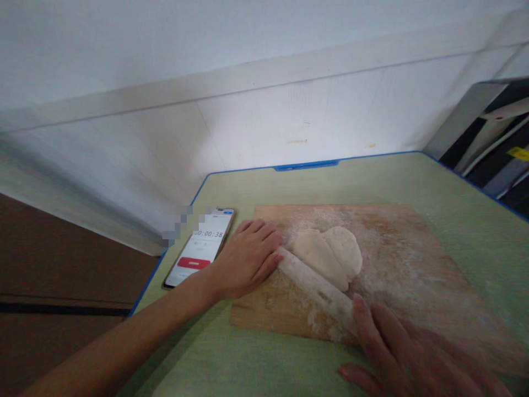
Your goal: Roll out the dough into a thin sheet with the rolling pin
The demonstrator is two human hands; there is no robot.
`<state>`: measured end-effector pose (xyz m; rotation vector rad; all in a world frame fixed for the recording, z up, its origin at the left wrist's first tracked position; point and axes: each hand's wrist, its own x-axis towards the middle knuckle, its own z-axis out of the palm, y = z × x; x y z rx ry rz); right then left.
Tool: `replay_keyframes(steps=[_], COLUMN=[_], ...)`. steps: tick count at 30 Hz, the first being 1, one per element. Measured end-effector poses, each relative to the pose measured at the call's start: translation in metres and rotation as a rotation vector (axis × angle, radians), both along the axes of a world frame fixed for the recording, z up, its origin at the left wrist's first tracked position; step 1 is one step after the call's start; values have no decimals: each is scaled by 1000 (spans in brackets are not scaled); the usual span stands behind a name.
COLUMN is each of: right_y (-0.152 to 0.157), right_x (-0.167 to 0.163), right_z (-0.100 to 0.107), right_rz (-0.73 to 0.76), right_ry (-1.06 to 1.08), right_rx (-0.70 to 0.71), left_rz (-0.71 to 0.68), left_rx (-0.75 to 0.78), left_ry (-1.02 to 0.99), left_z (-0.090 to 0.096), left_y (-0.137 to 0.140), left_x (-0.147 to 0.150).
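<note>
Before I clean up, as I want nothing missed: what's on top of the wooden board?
The wooden board carries flour, dough and a rolling pin, left hand and right hand at its ends. What lies beneath them is covered.

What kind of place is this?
Maybe a corner of somebody's home, but I can't be sure: a green table stands by a white wall, and on it is a floury wooden board with dough.

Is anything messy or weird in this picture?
Yes, a bit. Blocky grey squares cover the spot beside the phone, like a picture glitch. Yellowish smudges stand out on the pale wall. White powder is scattered over the wooden board around the dough, though that seems ordinary.
</note>
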<state>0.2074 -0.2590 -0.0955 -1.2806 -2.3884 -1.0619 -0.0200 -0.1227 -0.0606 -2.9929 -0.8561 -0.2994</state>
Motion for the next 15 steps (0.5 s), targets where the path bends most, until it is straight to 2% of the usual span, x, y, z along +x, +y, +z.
replay_keyframes(steps=[4, 8, 12, 15], right_y=[-2, 1, 14, 28], right_x=[-2, 8, 31, 51], right_z=[5, 15, 28, 35], right_rz=[44, 86, 98, 48], right_ry=[-17, 158, 175, 203], right_rx=[-92, -158, -145, -238], left_rz=[-29, -72, -129, -62], left_rx=[39, 92, 193, 212], left_ry=[-9, 49, 172, 282], left_z=[-5, -2, 17, 33], left_y=[-8, -8, -12, -16], left_x=[-12, -14, -4, 11])
